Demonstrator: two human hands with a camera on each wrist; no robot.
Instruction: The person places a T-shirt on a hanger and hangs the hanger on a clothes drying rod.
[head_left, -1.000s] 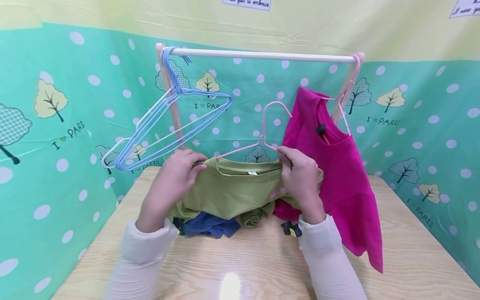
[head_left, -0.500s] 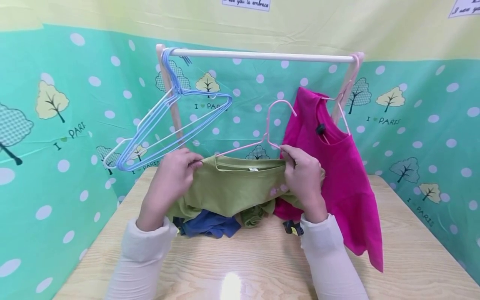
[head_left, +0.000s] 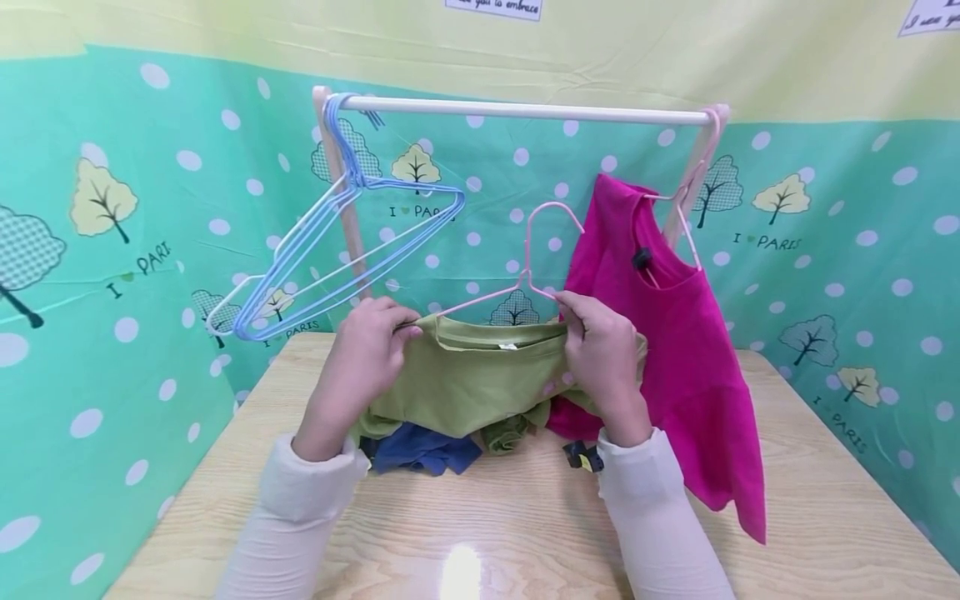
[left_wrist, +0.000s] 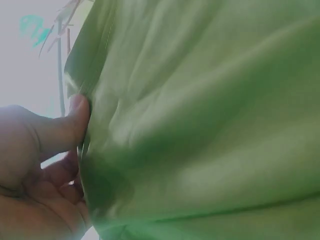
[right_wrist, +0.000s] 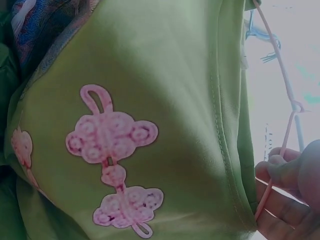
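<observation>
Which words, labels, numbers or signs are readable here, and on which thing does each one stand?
"I (heart) PARIS": backdrop, repeated.
"you to embrace": top card; the beginning is unclear.
"I": right card; the following words are unclear.
Green shirt: its neck tag is too small to read.
Numbers: none readable.

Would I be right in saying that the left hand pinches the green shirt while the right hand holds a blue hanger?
Not quite: the hanger in the right hand is pink, not blue, as the head view shows. The left hand does pinch the green shirt.
</observation>
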